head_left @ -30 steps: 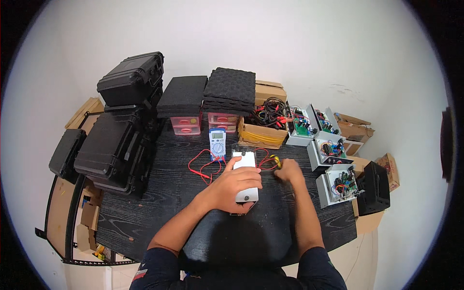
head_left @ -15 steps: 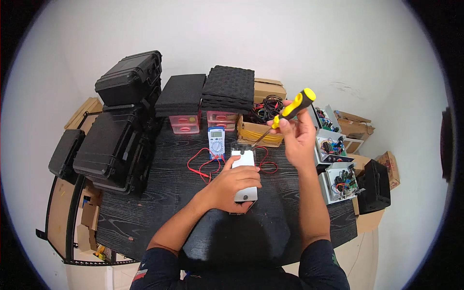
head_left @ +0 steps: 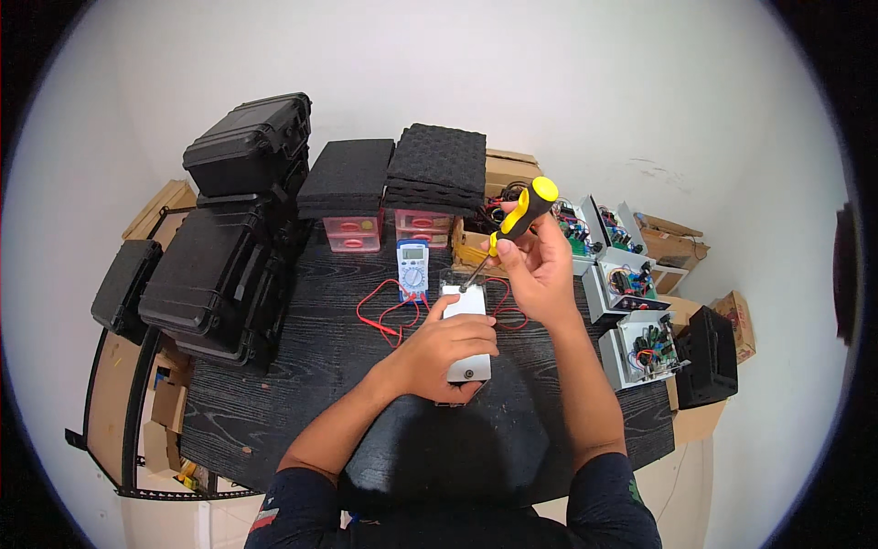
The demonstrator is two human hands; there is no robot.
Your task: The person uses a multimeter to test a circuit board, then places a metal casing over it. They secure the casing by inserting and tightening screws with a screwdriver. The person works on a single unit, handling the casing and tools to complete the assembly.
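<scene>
A white rectangular box [head_left: 468, 368] with a dark screw near its lower end stands on the dark table, and a clear piece shows at its far end. Wrapped around its left side and across its face is my left hand [head_left: 445, 352], gripping it. My right hand [head_left: 541, 273] holds a yellow and black screwdriver [head_left: 523, 212] by its handle, fingers closed. The screwdriver is tilted, its shaft running down to the far end of the box, where the tip appears to meet a screw.
Behind the box lies a blue and white multimeter [head_left: 413, 267] with red leads. Black hard cases [head_left: 215, 270] are stacked at left. Black foam sheets [head_left: 434, 169] rest on pink drawer boxes [head_left: 421, 222]. Opened white housings with circuit boards [head_left: 645, 348] and a black bin [head_left: 709, 352] stand at right.
My right hand has moved left and slightly down with the screwdriver, bringing its tip onto the far end of the box. My left hand keeps its hold.
</scene>
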